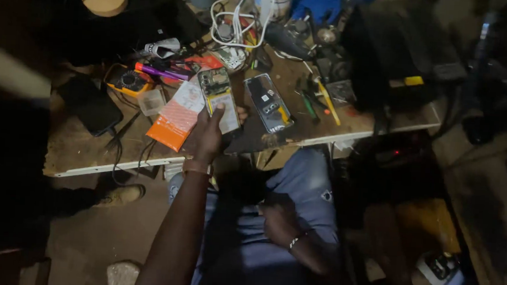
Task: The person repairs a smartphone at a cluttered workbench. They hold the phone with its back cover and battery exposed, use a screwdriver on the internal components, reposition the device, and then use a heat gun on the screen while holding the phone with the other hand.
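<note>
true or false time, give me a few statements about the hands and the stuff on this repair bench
1. The left hand rests on an opened phone lying on the workbench. True.
2. The right hand holds a screwdriver over the bench. False: it lies low on the lap, away from the bench; whether it holds anything cannot be told.
3. An orange packet lies just left of the opened phone. True.
4. The yellow multimeter sits at the bench's right end. False: it is on the left part.
5. A second phone part lies right of the opened phone. True.
</note>
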